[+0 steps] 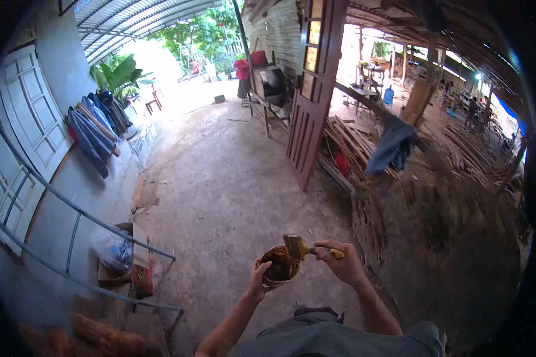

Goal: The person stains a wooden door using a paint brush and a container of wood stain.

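- A white panelled door stands in the grey wall at far left, behind a grey-blue tubular metal railing.
- Dark blue and tan clothes hang along that wall.
- A clear plastic bag sits low beside the railing.
- The person's left grip is closed on the left side of a round bowl, stained dark brown inside, held above the concrete floor.
- A flat yellow-handled brush with brown-stained bristles is at the bowl's upper right edge; contact is unclear.
- The person's right grip is narrow, holding the brush handle.
- Farther right, a blue cloth hangs near stacked wooden strips.
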Demonstrator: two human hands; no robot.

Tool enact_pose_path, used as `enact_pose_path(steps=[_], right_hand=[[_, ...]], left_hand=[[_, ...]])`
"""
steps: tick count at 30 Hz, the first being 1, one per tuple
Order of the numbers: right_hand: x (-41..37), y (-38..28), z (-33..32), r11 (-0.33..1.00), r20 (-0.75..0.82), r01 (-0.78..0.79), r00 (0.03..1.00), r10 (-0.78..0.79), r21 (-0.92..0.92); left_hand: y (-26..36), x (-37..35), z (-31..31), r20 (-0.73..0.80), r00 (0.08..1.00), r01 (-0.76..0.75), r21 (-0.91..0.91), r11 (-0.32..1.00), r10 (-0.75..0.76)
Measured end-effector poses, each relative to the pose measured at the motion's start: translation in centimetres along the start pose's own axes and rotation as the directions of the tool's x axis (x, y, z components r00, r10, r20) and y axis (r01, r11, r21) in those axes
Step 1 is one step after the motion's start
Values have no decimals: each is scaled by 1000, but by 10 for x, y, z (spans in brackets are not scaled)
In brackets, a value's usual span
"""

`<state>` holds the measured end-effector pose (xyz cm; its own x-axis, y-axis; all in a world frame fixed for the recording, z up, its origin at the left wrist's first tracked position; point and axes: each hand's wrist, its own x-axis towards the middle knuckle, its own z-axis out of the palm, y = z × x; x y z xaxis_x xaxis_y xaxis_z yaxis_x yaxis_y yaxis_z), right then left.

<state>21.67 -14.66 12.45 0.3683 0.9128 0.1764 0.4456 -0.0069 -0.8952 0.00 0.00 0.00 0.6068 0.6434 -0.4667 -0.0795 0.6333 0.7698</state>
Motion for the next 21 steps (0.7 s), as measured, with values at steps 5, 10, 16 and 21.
enact_pose_path(steps=[5,10,16,21], right_hand=[[147,15,-11,881,12,-76,997,79,467],[241,44,-13,875,23,-124,991,128,469],[360,65,-12,805,-137,-125,959,247,579],[456,81,-14,645,-244,-82,883,401,760]], left_hand=[[71,113,-1,-61,997,-61,-122,991,54],[129,203,8,-47,997,-66,-105,992,61],[226,329,12,63,995,74,-38,997,-71],[298,444,20,355,935,-7,9,1000,3]])
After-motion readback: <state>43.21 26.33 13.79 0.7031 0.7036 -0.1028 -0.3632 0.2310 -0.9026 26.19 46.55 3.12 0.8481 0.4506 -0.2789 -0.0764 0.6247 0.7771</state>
